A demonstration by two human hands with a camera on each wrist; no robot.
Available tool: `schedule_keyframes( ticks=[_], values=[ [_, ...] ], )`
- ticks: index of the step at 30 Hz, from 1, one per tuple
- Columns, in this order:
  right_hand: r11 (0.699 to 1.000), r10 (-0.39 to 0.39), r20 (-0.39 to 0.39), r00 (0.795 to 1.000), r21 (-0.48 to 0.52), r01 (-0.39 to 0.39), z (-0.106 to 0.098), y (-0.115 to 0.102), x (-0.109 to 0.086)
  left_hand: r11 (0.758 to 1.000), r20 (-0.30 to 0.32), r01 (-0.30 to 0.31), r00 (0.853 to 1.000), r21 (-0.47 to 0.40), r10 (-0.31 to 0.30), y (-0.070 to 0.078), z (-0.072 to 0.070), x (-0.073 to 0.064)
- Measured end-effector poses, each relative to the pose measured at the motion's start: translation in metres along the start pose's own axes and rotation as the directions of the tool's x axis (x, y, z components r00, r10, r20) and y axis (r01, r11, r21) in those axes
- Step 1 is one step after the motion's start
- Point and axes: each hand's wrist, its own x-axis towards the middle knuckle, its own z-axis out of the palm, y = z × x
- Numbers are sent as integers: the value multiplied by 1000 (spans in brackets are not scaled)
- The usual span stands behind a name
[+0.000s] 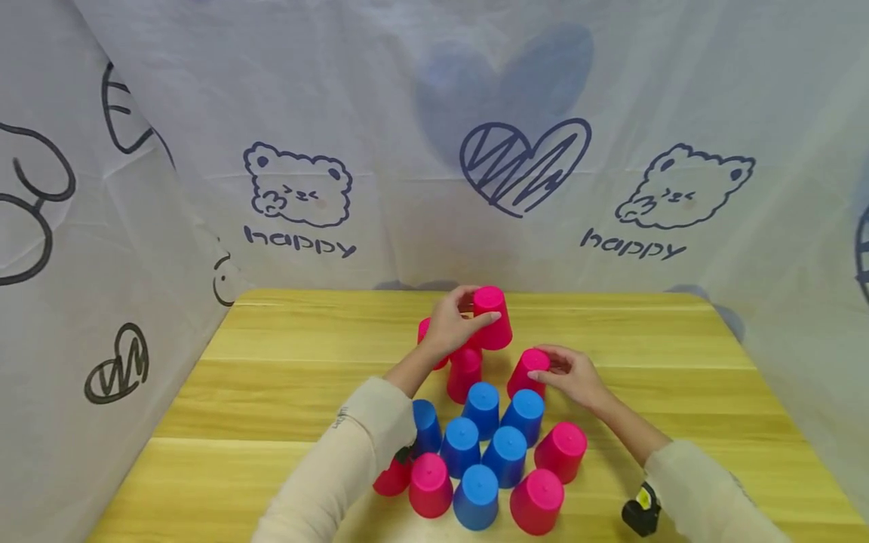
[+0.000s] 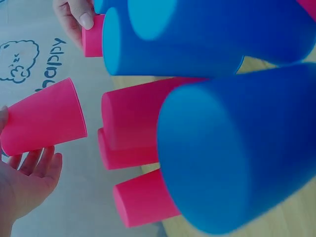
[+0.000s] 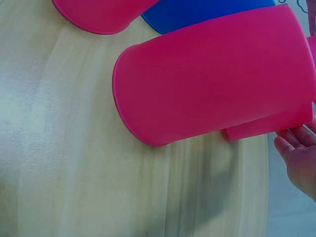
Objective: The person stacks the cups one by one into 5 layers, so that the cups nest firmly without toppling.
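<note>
With the group of blue cups as the clock's centre and 12 o'clock at the table's far edge, the person's left hand (image 1: 448, 326) is at 12, gripping a bright pink, tapered plastic cup (image 1: 492, 320) by its side. Its thumb lies across the near face and the other fingers curl round the far side, parted about as wide as the cup itself. The cup is upside down, slightly tilted and clear of the wooden table (image 1: 285, 362). The right hand (image 1: 575, 377) reaches in from 2 o'clock and pinches a second upside-down pink plastic cup (image 1: 528, 371) at 1, near its closed end, thumb in front and fingers behind; whether that cup's rim touches the table cannot be told. Six blue, tapered plastic cups (image 1: 505, 456) stand mouth-down in a close cluster. Just beyond them, towards 11 and 12, are further pink cups (image 1: 465, 375), partly hidden by the left hand. One pink cup (image 1: 560, 452) stands at 3 o'clock, another (image 1: 537, 502) at 4, and two more at about 8, the outer one partly covered by the cream left sleeve (image 1: 366, 441). At the table's 12 o'clock edge hangs a white cloth (image 1: 407, 98) printed with hearts, bear faces and the word "happy".
</note>
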Motion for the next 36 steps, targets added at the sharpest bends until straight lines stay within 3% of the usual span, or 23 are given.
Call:
schedule_keyframes(
  ticks=[9, 18, 30, 36],
  values=[
    [999, -24, -23, 999, -35, 23, -3, 8, -2, 1000, -13, -11, 1000, 26, 12, -4, 13, 2],
    [1000, 10, -39, 999, -8, -10, -16, 4, -4, 1000, -4, -12, 1000, 12, 12, -10, 30, 10],
    [998, 28, -69, 997, -55, -32, -22, 7, -5, 992, 51, 24, 998, 124, -31, -13, 44, 13],
    [996, 57, -77, 995, -58, -62, -24, 9, -6, 975, 128, 15, 991, 223, -45, -13, 45, 15]
  ],
)
